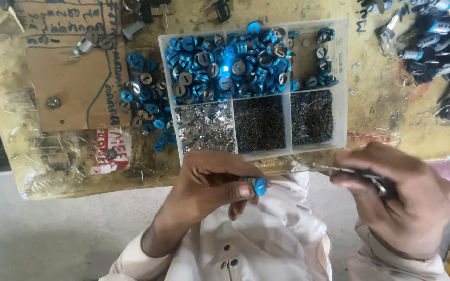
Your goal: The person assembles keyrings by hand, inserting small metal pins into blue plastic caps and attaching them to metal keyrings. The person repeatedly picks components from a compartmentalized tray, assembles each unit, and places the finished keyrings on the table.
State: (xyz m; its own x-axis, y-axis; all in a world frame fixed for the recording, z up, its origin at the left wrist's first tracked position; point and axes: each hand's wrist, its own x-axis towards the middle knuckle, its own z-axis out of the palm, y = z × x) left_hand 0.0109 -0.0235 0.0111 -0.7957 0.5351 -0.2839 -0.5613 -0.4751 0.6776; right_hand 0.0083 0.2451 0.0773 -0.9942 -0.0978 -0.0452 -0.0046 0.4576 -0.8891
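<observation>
My left hand (212, 182) pinches a small blue-capped lock cylinder (259, 186) between thumb and fingers, just below the near edge of a clear compartment tray (344, 78). My right hand (399, 195) grips thin metal tweezers (339, 170), whose tip points left toward the cylinder, a short gap away. The tray's upper compartments hold several blue-rimmed cylinders (225, 62); the lower ones hold shiny metal plates (205, 126) and dark small springs or pins (260, 124).
A loose heap of blue cylinders (147, 101) lies left of the tray on a brown cardboard sheet (63, 67). Black and blue lock assemblies with keys (433, 36) pile at the top right. The worn bench edge (79, 184) runs in front.
</observation>
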